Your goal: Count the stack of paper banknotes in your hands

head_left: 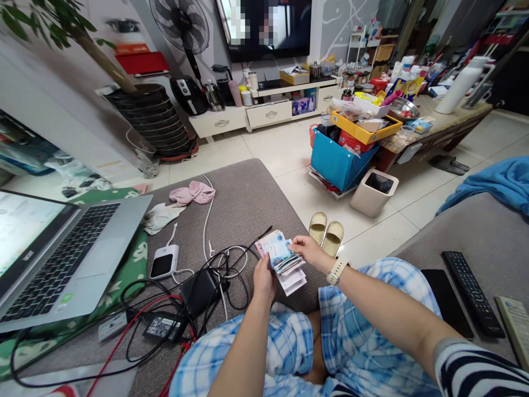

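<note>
My left hand point(264, 278) is closed around a fanned stack of banknotes and paper slips point(281, 259), held over the grey sofa seat point(243, 204) just in front of my knees. My right hand point(309, 251), with a pale watch on its wrist, pinches the right edge of the same stack with thumb and fingers. I sit with checked blue shorts across my lap.
An open laptop point(53, 253) lies at the left on a green cushion. A tangle of cables, a charger brick point(200, 291) and a small white device point(164, 261) lie beside my left knee. Two remotes point(471, 292) rest on the right seat. Slippers point(326, 230), a bin point(374, 192) and a cluttered table stand ahead.
</note>
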### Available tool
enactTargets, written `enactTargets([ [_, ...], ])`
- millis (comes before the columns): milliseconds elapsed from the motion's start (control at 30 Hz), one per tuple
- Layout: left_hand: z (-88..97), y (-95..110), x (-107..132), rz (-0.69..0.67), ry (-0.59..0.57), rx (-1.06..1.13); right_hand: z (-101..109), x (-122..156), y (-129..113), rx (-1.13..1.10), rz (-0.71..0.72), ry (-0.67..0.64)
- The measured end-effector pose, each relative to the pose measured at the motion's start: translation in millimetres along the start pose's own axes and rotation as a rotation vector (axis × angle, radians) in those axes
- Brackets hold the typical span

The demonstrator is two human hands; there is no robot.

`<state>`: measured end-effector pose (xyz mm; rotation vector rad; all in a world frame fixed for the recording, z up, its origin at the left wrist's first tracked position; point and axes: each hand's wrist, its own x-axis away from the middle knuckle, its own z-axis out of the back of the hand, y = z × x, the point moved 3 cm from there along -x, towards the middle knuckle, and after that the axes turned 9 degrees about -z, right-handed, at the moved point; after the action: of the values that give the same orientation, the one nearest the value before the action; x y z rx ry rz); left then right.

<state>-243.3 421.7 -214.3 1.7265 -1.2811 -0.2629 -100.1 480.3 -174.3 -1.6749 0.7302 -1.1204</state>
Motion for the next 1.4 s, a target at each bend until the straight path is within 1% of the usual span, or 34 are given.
enactTargets([
  [400, -1.2, 1.2, 1.2, -0.003, 0.005, -0.008, -0.4, -1.7, 2.0, -0.027, 0.007, -0.021],
  [767, -0.3, 0.6, 0.0, -0.014, 0.013, -0.019, -3.8, 5.4, -7.8, -0.065, -0.014, -0.032],
  [967, -2.2, 1.7, 1.2, -0.009, -0.028, -0.011, -5.4, 8.3, -12.0, -0.055, -0.023, -0.082],
  [1067, -2.9, 2.8, 2.1, -0.019, -0.024, -0.019, -5.1, 7.0, -10.3, -0.055, -0.023, -0.093],
  [1233, -3.9, 4.2, 3.3, -0.015, -0.014, -0.034, -1.5, 2.2, -3.3, -0.039, -0.002, -0.034],
  [1400, -8.2, 6.4, 7.2, 0.008, -0.080, -0.044, 2.2, 0.0, 1.2, -0.025, -0.016, 0.030],
])
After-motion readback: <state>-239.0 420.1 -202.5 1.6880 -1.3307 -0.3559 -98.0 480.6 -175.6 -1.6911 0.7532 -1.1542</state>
